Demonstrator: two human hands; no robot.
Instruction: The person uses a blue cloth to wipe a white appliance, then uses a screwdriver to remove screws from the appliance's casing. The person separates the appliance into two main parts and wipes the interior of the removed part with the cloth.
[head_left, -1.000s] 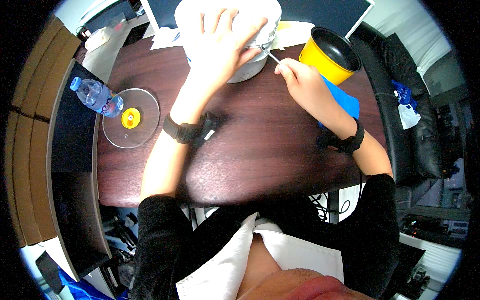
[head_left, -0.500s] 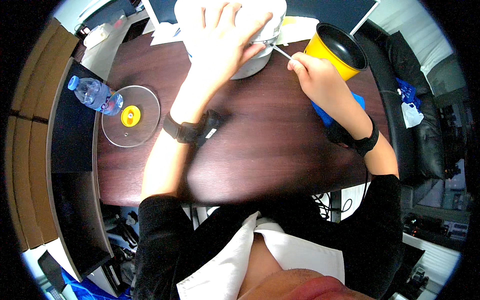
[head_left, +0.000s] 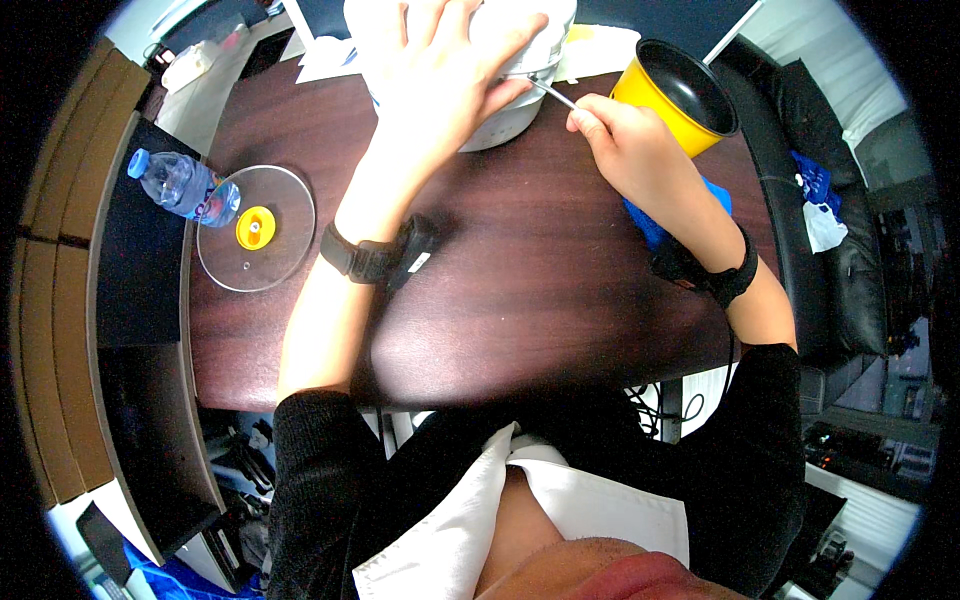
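At the far edge of the table a white rounded appliance [head_left: 520, 125], with a seam round its side, lies under my left hand [head_left: 440, 85]. The fingers are spread over its body and the thumb points along the seam, holding it. My right hand [head_left: 640, 140] is closed round a screwdriver [head_left: 555, 95]. Only its thin metal shaft shows; the handle is hidden in my fist. The shaft's tip meets the appliance's side at the seam, close to my left thumb. A yellow pot [head_left: 655, 100] with a black inside tilts just beyond my right hand.
On the left of the dark wooden table [head_left: 540, 260] lie a glass lid [head_left: 290, 235] with a yellow knob and a clear bottle [head_left: 190, 185] with a blue cap. Something blue [head_left: 645, 222] sits beneath my right wrist. White papers [head_left: 605, 50] lie behind the appliance.
The view has shifted slightly. The screwdriver and my right hand have moved a little up and left with the appliance; both hands keep their hold.
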